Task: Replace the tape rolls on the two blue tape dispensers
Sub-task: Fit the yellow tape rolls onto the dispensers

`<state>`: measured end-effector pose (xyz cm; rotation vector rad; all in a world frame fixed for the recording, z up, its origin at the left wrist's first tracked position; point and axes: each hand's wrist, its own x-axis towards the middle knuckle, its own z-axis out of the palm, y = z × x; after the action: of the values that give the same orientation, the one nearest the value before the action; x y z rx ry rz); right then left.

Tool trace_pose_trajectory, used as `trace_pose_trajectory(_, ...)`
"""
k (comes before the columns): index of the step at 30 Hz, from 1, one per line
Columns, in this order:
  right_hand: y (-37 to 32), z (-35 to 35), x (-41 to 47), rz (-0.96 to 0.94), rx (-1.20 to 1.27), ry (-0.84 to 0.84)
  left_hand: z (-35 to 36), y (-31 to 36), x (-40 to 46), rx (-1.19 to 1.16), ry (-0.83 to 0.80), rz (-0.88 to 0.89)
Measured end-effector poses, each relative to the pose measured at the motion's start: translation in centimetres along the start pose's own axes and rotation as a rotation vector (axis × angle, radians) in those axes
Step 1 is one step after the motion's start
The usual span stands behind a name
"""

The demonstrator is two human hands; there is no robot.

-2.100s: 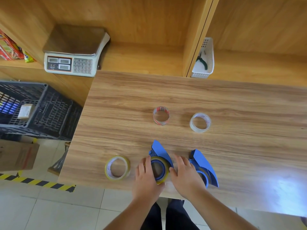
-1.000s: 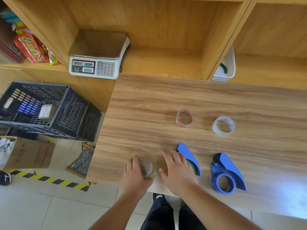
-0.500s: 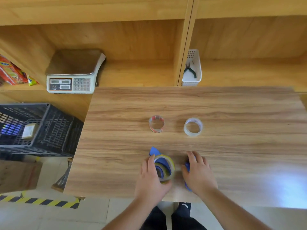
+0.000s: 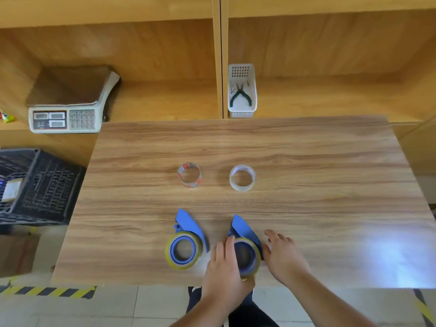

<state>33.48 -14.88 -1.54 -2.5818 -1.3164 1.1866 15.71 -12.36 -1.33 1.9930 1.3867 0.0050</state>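
Both my hands have shifted rightward since half a second ago, off the left blue tape dispenser (image 4: 185,241) and onto the right blue tape dispenser (image 4: 245,244), and the left one now lies free near the front edge of the wooden table (image 4: 306,166). A yellowish tape roll (image 4: 170,257) sits around its round hub. My left hand (image 4: 224,274) curls around the near left side of the right dispenser's hub, fingers laid against the yellow-edged tape roll (image 4: 256,261) seated there, so I am gripping that roll and hub together. My right hand (image 4: 282,256) rests just beside the dispenser's right side with fingers spread and loose, thumb touching its edge, closed on nothing. Both dispensers point their blue blades away from me and lie side by side, apart from each other. Farther across the table stand two thin spent rolls: a nearly empty roll with red print (image 4: 189,174) on the left and a clear nearly empty roll (image 4: 242,177) on the right, well apart from the dispensers. To the left, below the table, a black plastic crate (image 4: 47,187) sits on the floor. Beyond the table's far edge, on the wooden shelving (image 4: 217,67), a white basket (image 4: 242,112) holds green-handled pliers (image 4: 240,96), and a weighing scale (image 4: 68,102) sits in the left compartment.
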Motion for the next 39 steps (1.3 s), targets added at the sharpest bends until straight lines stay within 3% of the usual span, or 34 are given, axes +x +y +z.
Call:
trace_pose_trajectory(7, 0.2, 0.4, -0.1, -0.063, 0.012, -0.019, 1.2, 0.8, 0.0, 0.073, 0.037, -0.039)
trace_pose_trajectory(15, 0.4, 0.4, -0.5, -0.073, 0.025, -0.004, 2.1, 0.7, -1.1, -0.02, 0.095, -0.158)
trace_pose_trajectory(29, 0.4, 0.5, -0.6, -0.047, 0.045, -0.024, 3.6, 0.6, 1.3, -0.018, 0.038, -0.28)
trace_pose_trajectory(35, 0.0, 0.8, -0.6, -0.037, 0.026, -0.026, 3.3, 0.5, 1.1, 0.022, 0.039, -0.292)
trace_pose_trajectory(39, -0.9, 1.1, -0.7, -0.044, 0.022, 0.012, 1.4, -0.1, 0.1, 0.093, 0.113, -0.192)
